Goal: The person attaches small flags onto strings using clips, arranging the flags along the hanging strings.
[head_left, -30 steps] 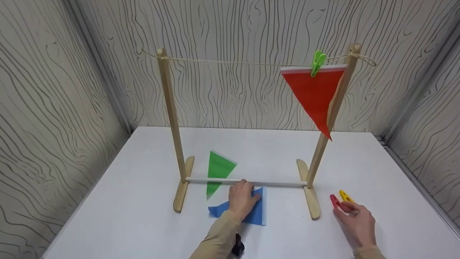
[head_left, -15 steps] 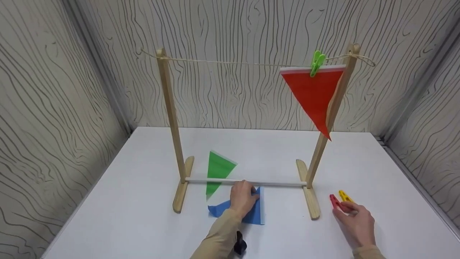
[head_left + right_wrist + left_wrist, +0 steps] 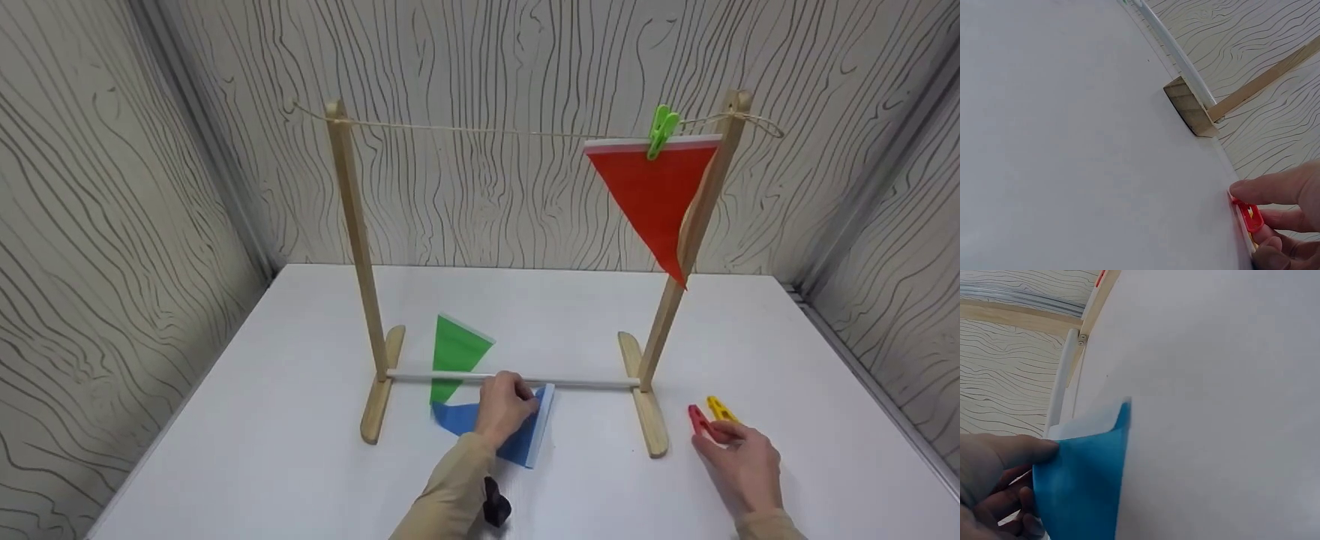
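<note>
My left hand (image 3: 505, 409) pinches a blue triangular flag (image 3: 1086, 481) between thumb and fingers, near the flag's white edge strip. In the head view that strip tilts to the right of the hand, and the flag's tip reaches left over the table. At the table's right side, my right hand (image 3: 746, 461) holds a red clothespin (image 3: 1251, 216) by its end. A yellow clothespin (image 3: 721, 409) lies right beside the red one. Behind my left hand, a green triangular flag (image 3: 457, 349) lies partly under the stand's white crossbar (image 3: 577, 382).
A wooden stand with a left post (image 3: 356, 240) and a right post (image 3: 664, 330) carries a string (image 3: 465, 130). A red flag (image 3: 660, 195) hangs from it at the right by a green clothespin (image 3: 663, 133). The white table (image 3: 247, 420) meets patterned walls behind and at both sides.
My left hand has taken the blue flag into a pinch; its white strip has turned aslant and its tip has swung away from me. The right hand has barely moved.
</note>
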Demonstrator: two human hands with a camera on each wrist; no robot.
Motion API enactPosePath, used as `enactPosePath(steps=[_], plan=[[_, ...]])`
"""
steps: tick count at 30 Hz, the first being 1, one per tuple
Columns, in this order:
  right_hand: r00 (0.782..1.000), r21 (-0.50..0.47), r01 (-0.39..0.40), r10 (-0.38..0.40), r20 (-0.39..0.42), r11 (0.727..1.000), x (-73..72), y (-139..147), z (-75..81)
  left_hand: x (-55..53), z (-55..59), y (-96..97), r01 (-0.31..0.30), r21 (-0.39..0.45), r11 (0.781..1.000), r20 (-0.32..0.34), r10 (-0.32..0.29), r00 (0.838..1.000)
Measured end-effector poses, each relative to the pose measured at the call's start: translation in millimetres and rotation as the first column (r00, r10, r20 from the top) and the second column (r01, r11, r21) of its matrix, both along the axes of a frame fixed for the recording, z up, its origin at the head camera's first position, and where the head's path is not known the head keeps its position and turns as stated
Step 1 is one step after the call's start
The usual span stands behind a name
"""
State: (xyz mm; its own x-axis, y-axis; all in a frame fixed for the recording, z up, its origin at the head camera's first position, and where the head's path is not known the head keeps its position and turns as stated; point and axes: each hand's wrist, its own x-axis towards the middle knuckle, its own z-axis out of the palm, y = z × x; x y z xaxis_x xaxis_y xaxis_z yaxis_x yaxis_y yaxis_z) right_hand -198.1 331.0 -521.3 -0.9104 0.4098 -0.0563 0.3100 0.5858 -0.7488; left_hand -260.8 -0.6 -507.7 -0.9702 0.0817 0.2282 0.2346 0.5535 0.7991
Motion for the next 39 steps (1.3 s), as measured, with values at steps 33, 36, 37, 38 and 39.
enactPosePath(steps=[33, 36, 37, 38, 39], plan=[[0.995, 0.029, -0.064, 0.062, 0.084, 0.998, -5.0, -10.0, 6.6, -13.2, 27.4, -26.7, 0.041, 0.363, 0.931, -0.018, -0.037, 0.999], [0.992, 0.026, -0.089, 0.086, 0.091, 0.996, -5.1, -10.5, 7.9, -13.6, 31.4, -29.9, 0.048, 0.329, 0.943, -0.044, -0.036, 0.998], [0.992, 0.029, -0.092, 0.089, 0.091, 0.995, -5.3, -10.9, 8.6, -13.5, 33.0, -31.0, 0.051, 0.319, 0.946, -0.048, -0.038, 0.998], [0.992, 0.028, -0.092, 0.089, 0.090, 0.995, -5.9, -11.5, 9.3, -13.7, 34.6, -32.1, 0.055, 0.311, 0.949, -0.058, -0.039, 0.998], [0.992, 0.030, -0.095, 0.092, 0.089, 0.995, -6.3, -11.9, 10.0, -13.7, 36.2, -33.1, 0.059, 0.303, 0.951, -0.063, -0.041, 0.997]])
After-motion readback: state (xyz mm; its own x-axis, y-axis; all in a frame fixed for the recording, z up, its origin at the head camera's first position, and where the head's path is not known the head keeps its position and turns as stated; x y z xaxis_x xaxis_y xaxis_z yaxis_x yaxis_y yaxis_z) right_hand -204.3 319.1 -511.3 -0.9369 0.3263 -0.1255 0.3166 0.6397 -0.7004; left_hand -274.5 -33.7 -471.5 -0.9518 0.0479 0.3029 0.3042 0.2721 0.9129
